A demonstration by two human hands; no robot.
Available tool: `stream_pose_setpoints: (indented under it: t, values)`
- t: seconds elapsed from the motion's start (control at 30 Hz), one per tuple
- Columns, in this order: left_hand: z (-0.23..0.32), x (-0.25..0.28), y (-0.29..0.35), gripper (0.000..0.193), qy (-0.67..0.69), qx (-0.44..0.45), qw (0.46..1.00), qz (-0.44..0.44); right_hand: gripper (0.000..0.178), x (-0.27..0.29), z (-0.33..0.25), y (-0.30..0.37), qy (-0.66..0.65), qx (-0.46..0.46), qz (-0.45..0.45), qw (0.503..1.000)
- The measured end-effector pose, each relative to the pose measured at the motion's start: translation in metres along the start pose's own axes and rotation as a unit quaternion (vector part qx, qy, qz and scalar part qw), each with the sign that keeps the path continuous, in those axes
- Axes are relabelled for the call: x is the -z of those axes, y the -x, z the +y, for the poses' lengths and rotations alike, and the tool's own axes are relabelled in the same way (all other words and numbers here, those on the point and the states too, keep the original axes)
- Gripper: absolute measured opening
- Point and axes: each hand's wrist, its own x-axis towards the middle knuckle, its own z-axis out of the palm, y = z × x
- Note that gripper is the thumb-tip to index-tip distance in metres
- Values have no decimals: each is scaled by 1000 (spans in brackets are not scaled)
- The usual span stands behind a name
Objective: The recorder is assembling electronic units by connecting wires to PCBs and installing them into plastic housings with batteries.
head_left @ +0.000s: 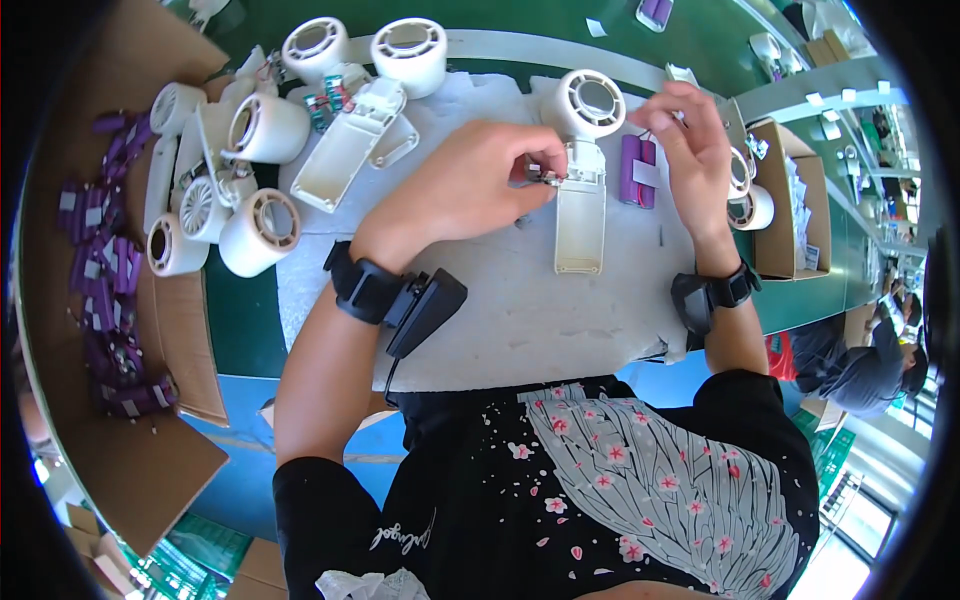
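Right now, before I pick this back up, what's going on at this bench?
A person's left hand pinches a small metallic part beside the open white housing, which lies on the pale pad. The right hand is raised by the purple battery pack, fingers curled; whether it holds anything is hard to tell. More white housings stand to the left, next to a cardboard box of purple packs.
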Motion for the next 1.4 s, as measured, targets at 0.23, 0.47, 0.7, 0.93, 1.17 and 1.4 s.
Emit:
stream_pose_setpoints:
  t: [0.23, 0.47, 0.7, 0.93, 1.17, 1.4]
  values:
    - [9, 3, 1, 17, -3, 38, 999, 6, 34, 9, -13, 1, 418, 170, 89, 888]
    - [16, 4, 0, 16, 15, 103, 994, 16, 33, 5, -20, 9, 414, -120, -5, 902]
    - [6, 5, 1, 18, 109, 125, 986, 1, 37, -3, -10, 8, 407, -131, 5, 904]
    - [5, 2, 2, 17, 73, 128, 989, 24, 35, -1, -12, 8, 406, -129, -31, 904]
    - [6, 2, 2, 16, 66, 109, 992, 18, 21, -6, -4, 12, 131, -69, 20, 989]
    - [11, 0, 2, 17, 40, 79, 996, 6, 12, -16, -33, 23, -2, -77, -79, 994]
